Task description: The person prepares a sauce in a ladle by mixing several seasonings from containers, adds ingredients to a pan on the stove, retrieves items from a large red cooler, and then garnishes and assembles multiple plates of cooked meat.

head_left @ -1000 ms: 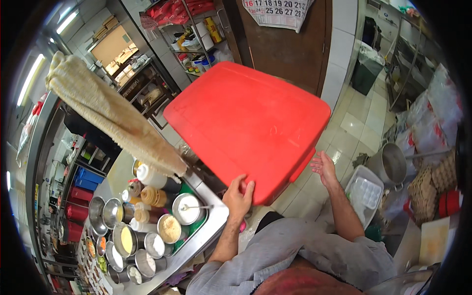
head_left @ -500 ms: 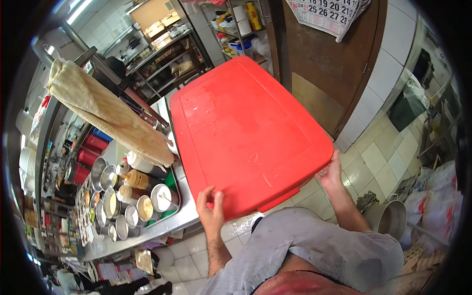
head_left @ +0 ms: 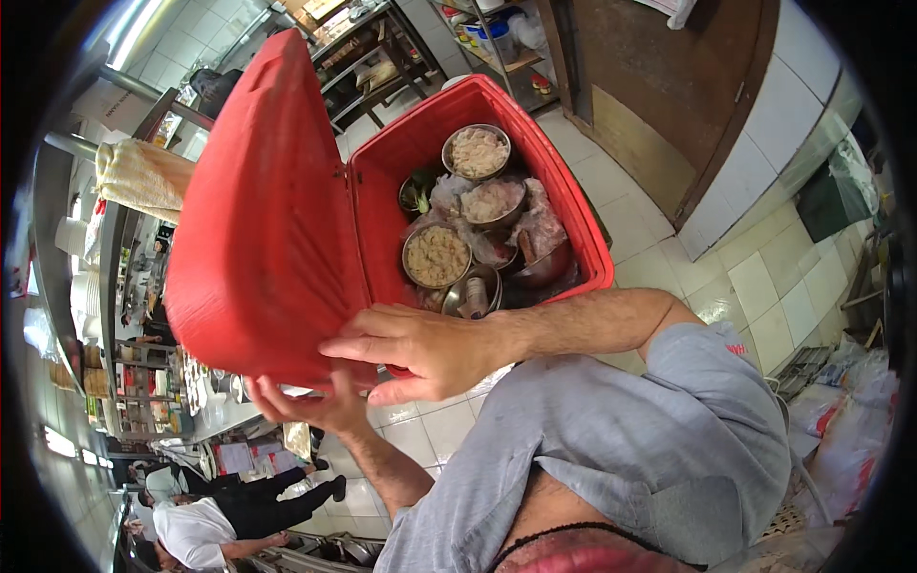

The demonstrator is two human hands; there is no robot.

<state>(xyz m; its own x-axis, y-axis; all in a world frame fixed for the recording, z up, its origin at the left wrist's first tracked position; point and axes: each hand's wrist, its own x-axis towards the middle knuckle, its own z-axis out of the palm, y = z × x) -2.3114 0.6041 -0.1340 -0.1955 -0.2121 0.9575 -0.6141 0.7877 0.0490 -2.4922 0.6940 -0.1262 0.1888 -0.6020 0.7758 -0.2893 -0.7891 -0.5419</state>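
Note:
A red cooler box (head_left: 587, 224) stands before me with its hinged red lid (head_left: 253, 229) raised and tilted to the left. My left hand (head_left: 320, 406) is at the lid's near lower edge, thumb and fingers around it. Across my body reaches my right hand (head_left: 420, 349), its fingers stretched out against the lid close to the left hand. Inside the cooler are a metal bowl of pale chunks (head_left: 437, 256), a bowl of pale shredded food (head_left: 478, 153) and another pale-filled bowl (head_left: 492, 202). Around them lie plastic-wrapped pieces (head_left: 540, 220), a tilted metal bowl (head_left: 473, 291) and some leafy greens (head_left: 416, 194).
Left of the lid hangs a yellowish towel (head_left: 143, 177) above a counter that the lid largely covers. A brown door (head_left: 669, 86) and storage shelves (head_left: 501, 48) stand beyond. Plastic bags (head_left: 841, 430) lie at right. A person in a white shirt (head_left: 196, 530) is at lower left.
The cooler lid, flat before, has swung up to the left, revealing the bowls inside. My right hand has crossed from the right corner to the lid beside my left hand.

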